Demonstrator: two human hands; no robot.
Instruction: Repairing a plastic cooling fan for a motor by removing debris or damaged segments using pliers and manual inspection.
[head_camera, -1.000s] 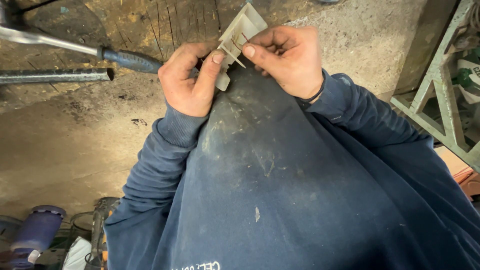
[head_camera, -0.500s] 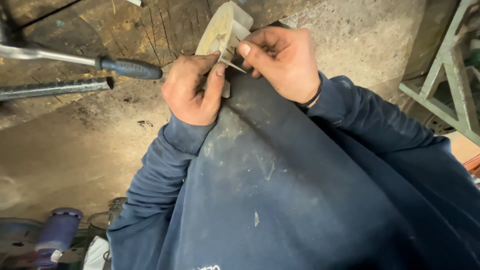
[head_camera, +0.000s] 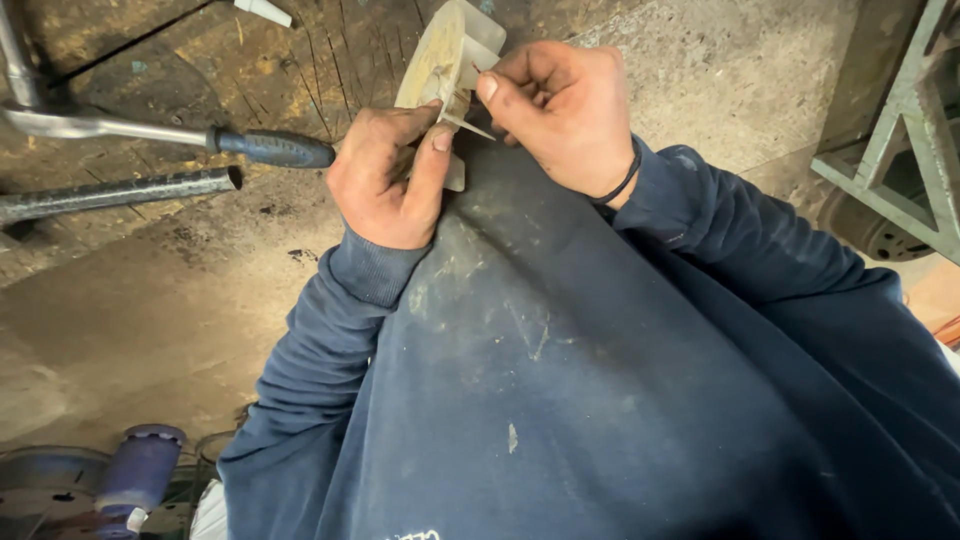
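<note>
Gripping cream plastic fan impeller (head_camera: 447, 62) above lap: left hand (head_camera: 388, 178) fingers clamped on lower edge, right hand (head_camera: 562, 112) fingertips pinched on vane. Beneath: stained concrete floor (head_camera: 130, 320), cracked wooden block (head_camera: 300, 70), blue-handled wrench (head_camera: 170, 135), steel pipe (head_camera: 115, 192). Green metal frame (head_camera: 895, 140) at right.

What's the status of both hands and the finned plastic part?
Left hand and right hand both grip the pale plastic fan impeller. Impeller held above dusty lap. Nothing obstructing.
</note>
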